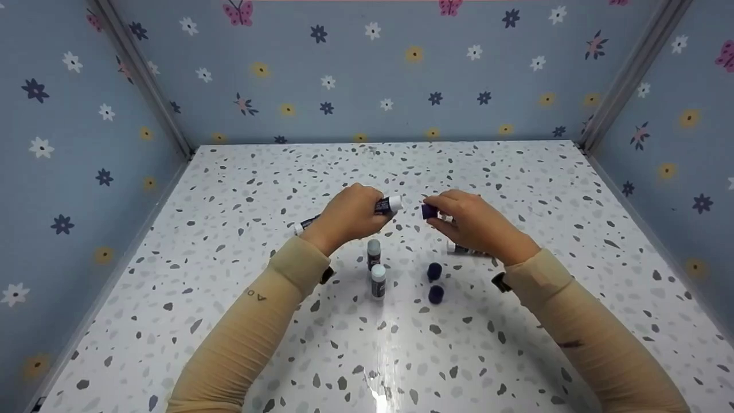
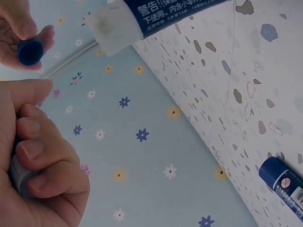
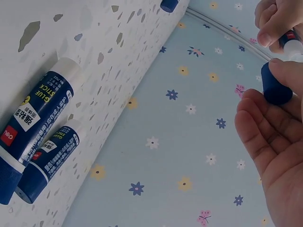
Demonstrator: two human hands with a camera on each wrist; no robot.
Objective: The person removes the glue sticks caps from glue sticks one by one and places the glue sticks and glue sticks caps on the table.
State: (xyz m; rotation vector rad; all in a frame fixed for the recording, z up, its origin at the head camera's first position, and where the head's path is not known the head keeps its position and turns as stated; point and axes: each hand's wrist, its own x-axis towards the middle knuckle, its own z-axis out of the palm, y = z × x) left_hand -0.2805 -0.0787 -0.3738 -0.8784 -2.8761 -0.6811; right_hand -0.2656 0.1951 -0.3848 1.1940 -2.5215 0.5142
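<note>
My left hand [image 1: 355, 212] grips a dark blue glue stick [image 1: 383, 206] whose uncapped white end [image 1: 397, 203] points right. Across a small gap, my right hand [image 1: 467, 217] pinches a dark blue cap [image 1: 429, 211] between thumb and fingers. In the right wrist view, the cap [image 3: 275, 85] and the left hand's glue stick [image 3: 289, 41] appear close together. Between the forearms, two uncapped glue sticks [image 1: 374, 253] [image 1: 378, 281] stand upright with pale tops. Right of them, two dark blue caps [image 1: 434, 271] [image 1: 436, 294] sit on the table.
One glue stick [image 1: 308, 222] lies beside the left wrist, partly hidden by it. Another glue stick [image 1: 459, 248] lies partly under the right hand. The speckled white table [image 1: 258, 183] meets flower-patterned panels [image 1: 344, 63] at the back and sides.
</note>
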